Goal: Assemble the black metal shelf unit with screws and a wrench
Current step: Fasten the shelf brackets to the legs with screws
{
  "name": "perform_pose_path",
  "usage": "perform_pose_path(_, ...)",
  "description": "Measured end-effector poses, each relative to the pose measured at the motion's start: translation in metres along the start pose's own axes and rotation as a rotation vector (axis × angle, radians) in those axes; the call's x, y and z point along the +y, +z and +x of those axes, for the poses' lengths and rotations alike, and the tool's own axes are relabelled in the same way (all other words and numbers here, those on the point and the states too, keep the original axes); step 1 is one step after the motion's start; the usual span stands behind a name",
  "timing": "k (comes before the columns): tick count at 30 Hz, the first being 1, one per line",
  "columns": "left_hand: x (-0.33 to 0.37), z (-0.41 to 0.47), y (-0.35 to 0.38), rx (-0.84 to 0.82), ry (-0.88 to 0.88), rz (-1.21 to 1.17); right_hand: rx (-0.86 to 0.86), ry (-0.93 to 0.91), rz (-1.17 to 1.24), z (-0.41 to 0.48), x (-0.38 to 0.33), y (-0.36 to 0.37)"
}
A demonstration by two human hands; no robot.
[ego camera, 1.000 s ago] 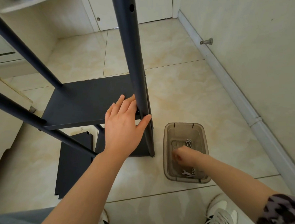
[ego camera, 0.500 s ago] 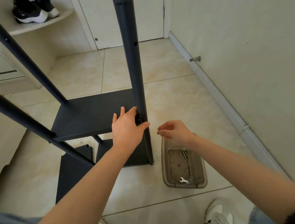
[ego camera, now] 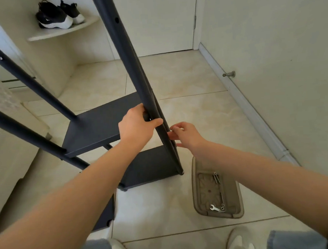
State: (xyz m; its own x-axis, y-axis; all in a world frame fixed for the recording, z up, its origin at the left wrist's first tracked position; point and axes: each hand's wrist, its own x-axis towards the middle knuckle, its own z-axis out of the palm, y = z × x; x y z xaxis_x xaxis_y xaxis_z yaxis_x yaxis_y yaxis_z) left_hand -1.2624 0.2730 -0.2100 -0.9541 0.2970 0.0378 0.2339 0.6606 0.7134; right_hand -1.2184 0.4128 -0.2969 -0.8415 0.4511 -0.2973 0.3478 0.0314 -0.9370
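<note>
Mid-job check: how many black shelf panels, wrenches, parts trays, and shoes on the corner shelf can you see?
Black shelf panels: 3 (two mounted, one loose on the floor)
Wrench: 1
Parts tray: 1
Shoes on the corner shelf: 2
Total: 7

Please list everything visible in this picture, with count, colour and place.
shelf unit: one, black, standing on the floor, centre.
front post: one, black, part of that unit.
loose shelf panel: one, black, flat on floor, lower left.
plastic container: one, translucent brown, floor, right of unit.
wrench: one, silver, inside container.
screws: several, silver, inside container.
sneakers: one pair, black-white, corner ledge, upper left.
door stopper: one, grey, right wall.
own shoes: two, white, bottom edge.
left hand: one, grips front post.
right hand: one, fingertips at that post.
</note>
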Motion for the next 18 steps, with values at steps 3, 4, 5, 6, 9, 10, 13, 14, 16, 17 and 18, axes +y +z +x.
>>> perform_pose_path(3, -0.006, 0.008, -0.019, 0.012, -0.027, -0.094, -0.023, -0.008, 0.002, 0.004, -0.017, 0.008)
perform_pose_path(4, -0.009, 0.010, -0.025, 0.013, -0.024, -0.111, -0.041, -0.009, -0.003, 0.005, -0.023, 0.010)
perform_pose_path(5, -0.013, 0.011, -0.031, 0.014, -0.019, -0.120, -0.065, -0.010, -0.015, 0.006, -0.029, 0.011)
perform_pose_path(6, -0.017, 0.012, -0.036, 0.015, -0.014, -0.128, -0.092, -0.015, -0.032, 0.007, -0.034, 0.013)
perform_pose_path(9, -0.026, 0.016, -0.048, 0.041, -0.017, -0.169, -0.135, -0.033, -0.086, 0.009, -0.049, 0.020)
perform_pose_path(10, -0.027, 0.017, -0.051, 0.054, -0.025, -0.189, -0.134, -0.039, -0.099, 0.010, -0.054, 0.023)
perform_pose_path(13, -0.029, 0.021, -0.060, 0.086, -0.053, -0.265, -0.123, -0.086, -0.165, 0.014, -0.064, 0.031)
perform_pose_path(14, -0.030, 0.022, -0.062, 0.091, -0.063, -0.300, -0.123, -0.113, -0.203, 0.014, -0.067, 0.033)
perform_pose_path(16, -0.033, 0.023, -0.066, 0.098, -0.082, -0.372, -0.125, -0.185, -0.280, 0.013, -0.074, 0.038)
perform_pose_path(17, -0.035, 0.024, -0.067, 0.103, -0.089, -0.405, -0.117, -0.210, -0.297, 0.011, -0.077, 0.041)
perform_pose_path(18, -0.037, 0.023, -0.068, 0.108, -0.096, -0.437, -0.103, -0.223, -0.294, 0.010, -0.078, 0.044)
